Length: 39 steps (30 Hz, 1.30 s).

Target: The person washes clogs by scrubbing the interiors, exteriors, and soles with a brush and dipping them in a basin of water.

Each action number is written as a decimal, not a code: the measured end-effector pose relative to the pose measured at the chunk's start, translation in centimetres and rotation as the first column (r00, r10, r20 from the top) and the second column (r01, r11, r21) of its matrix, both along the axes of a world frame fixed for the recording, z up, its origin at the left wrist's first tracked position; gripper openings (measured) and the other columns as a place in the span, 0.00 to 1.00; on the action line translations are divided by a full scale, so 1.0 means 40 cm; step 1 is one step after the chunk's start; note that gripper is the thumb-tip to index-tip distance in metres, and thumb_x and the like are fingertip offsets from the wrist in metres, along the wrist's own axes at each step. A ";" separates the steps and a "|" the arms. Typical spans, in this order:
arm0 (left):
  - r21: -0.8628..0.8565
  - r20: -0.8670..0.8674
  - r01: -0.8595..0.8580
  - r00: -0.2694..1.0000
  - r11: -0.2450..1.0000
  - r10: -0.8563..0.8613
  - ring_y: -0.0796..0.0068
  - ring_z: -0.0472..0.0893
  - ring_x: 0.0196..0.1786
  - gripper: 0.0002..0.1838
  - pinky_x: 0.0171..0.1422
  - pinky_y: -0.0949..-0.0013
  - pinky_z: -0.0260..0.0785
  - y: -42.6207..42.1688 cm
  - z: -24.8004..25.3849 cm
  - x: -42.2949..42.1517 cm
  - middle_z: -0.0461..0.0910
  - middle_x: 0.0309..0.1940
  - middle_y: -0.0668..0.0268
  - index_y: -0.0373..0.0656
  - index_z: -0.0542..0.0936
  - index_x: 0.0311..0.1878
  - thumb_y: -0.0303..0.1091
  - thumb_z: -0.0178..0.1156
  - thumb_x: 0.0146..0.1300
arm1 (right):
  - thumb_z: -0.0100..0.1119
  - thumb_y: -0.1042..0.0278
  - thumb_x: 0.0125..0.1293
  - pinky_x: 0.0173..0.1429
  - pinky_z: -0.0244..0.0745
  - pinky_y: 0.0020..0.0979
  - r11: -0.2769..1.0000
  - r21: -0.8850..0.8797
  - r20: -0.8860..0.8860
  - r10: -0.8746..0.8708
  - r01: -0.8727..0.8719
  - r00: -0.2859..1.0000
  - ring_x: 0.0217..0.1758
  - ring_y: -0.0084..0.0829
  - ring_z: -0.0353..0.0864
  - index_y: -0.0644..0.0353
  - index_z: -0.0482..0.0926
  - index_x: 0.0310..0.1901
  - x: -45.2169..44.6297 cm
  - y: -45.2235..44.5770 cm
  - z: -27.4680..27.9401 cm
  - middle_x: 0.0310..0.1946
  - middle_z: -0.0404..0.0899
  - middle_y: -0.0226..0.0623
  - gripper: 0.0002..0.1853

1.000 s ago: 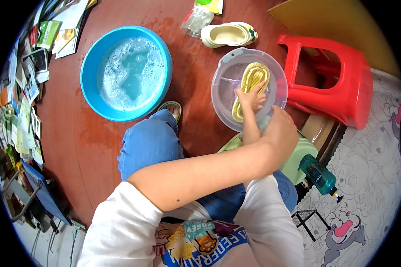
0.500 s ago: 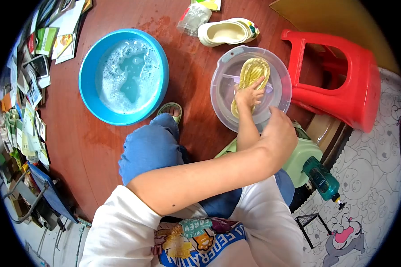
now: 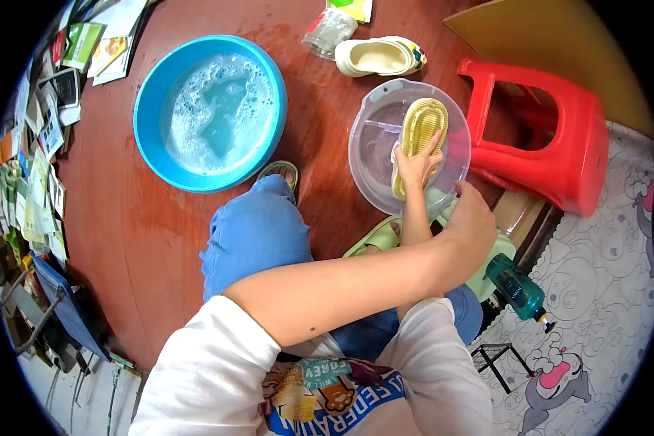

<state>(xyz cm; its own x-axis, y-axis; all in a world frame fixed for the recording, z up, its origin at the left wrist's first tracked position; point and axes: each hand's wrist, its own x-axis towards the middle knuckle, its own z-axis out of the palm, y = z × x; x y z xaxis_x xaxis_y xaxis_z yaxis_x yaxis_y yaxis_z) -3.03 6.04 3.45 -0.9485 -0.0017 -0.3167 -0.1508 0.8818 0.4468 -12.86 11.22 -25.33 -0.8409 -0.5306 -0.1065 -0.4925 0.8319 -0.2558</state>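
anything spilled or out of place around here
Possibly a spill: the floor looks darker and wet beside the blue basin, perhaps splashed from its sudsy water. The papers on the left also look messy, overlapping at odd angles.

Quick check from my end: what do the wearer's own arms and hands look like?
The left hand and right hand are both bare, with no gloves and no watch or bracelet in sight. The white sleeves are loose and plain where visible, leaving the lower arms uncovered. The left arm has a small dark spot not far from its sleeve edge.
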 end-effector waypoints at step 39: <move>-0.104 0.058 0.102 0.994 0.989 -0.096 0.50 0.75 0.63 0.24 0.66 0.40 0.61 -0.024 0.000 0.002 0.77 0.60 0.53 0.39 0.79 0.60 0.41 0.59 0.62 | 0.72 0.43 0.48 0.73 0.53 0.54 0.950 0.307 0.046 -0.069 0.051 0.997 0.73 0.55 0.55 0.44 0.31 0.79 0.024 -0.045 -0.105 0.72 0.49 0.58 0.66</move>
